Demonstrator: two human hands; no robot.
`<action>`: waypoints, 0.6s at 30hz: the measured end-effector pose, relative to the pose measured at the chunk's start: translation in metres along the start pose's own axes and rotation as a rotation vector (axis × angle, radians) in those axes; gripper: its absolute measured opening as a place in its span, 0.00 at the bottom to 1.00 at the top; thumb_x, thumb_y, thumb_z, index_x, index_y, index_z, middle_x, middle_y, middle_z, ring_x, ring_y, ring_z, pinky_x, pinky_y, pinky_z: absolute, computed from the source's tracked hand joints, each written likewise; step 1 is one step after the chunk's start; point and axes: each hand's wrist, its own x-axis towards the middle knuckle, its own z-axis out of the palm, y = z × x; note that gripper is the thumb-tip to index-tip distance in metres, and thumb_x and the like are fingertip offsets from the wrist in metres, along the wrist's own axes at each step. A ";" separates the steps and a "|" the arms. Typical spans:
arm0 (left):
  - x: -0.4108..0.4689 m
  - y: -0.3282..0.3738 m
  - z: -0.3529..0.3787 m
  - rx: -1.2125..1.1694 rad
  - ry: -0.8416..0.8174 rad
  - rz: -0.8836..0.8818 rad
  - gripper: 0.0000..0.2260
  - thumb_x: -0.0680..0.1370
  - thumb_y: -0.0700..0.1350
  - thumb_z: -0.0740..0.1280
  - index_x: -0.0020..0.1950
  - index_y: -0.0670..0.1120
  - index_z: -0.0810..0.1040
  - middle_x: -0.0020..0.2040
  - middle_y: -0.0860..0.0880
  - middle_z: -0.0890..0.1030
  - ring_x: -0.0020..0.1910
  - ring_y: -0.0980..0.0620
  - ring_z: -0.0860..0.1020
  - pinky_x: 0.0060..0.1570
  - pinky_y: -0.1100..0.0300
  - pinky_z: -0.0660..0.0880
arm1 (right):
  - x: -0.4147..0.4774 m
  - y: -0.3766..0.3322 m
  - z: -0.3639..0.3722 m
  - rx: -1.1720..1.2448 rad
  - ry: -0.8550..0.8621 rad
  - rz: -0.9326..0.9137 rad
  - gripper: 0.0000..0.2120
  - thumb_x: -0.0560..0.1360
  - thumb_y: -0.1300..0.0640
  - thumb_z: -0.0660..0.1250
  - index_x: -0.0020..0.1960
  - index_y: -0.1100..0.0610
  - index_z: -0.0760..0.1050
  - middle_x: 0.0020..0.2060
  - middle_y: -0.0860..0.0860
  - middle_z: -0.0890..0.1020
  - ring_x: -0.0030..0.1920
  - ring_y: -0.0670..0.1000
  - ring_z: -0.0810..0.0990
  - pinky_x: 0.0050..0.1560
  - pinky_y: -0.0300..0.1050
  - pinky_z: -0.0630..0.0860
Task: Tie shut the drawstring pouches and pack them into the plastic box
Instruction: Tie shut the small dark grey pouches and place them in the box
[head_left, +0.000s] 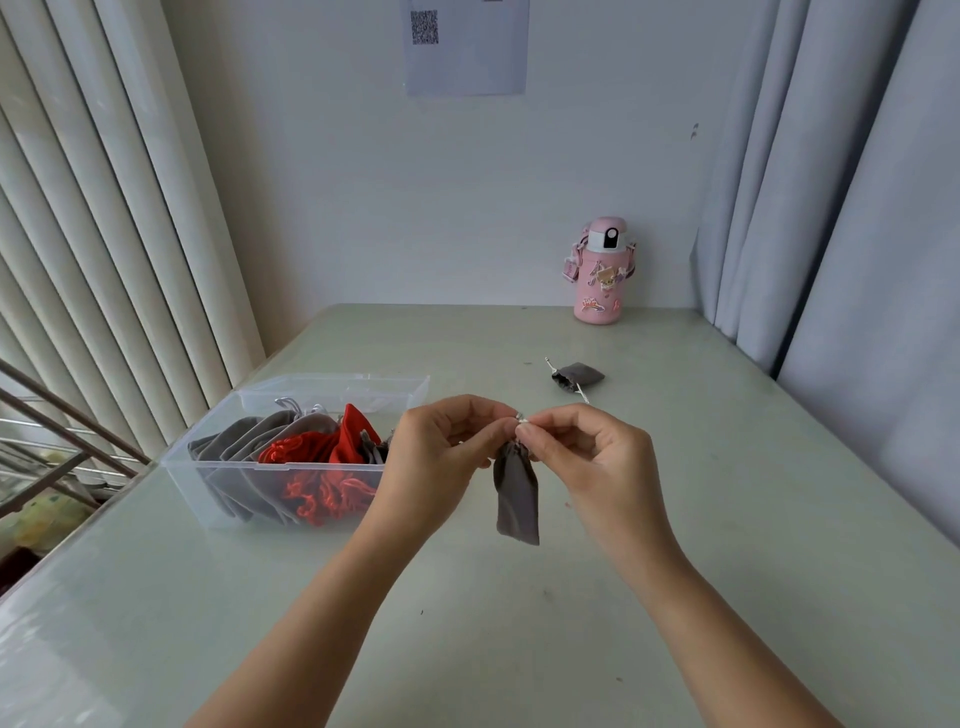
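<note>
While the grey pouch (517, 493) hangs, left hand (447, 457) and right hand (592, 457) pinch its drawstring (521, 417).

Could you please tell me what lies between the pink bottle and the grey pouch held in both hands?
In the head view, one small grey pouch lies on the table there, touching neither of them.
</note>
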 end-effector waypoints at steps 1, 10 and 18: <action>0.000 0.000 0.000 0.006 -0.007 -0.005 0.05 0.73 0.40 0.71 0.40 0.50 0.82 0.33 0.53 0.83 0.32 0.59 0.77 0.35 0.67 0.75 | 0.000 0.001 0.000 0.004 -0.003 0.006 0.02 0.71 0.57 0.74 0.40 0.52 0.82 0.36 0.49 0.85 0.40 0.50 0.84 0.45 0.44 0.80; 0.004 -0.006 -0.009 -0.211 -0.192 -0.242 0.10 0.70 0.44 0.72 0.49 0.43 0.85 0.45 0.43 0.85 0.47 0.47 0.81 0.50 0.56 0.75 | -0.002 0.001 0.005 -0.045 0.013 -0.083 0.06 0.73 0.62 0.72 0.41 0.52 0.80 0.36 0.45 0.84 0.38 0.45 0.83 0.42 0.34 0.76; 0.001 -0.008 -0.001 -0.388 -0.158 -0.265 0.16 0.64 0.47 0.73 0.46 0.39 0.84 0.48 0.37 0.83 0.49 0.41 0.78 0.59 0.44 0.72 | -0.002 0.001 0.003 -0.180 0.088 -0.263 0.03 0.72 0.63 0.73 0.42 0.56 0.82 0.35 0.44 0.83 0.37 0.43 0.82 0.41 0.34 0.76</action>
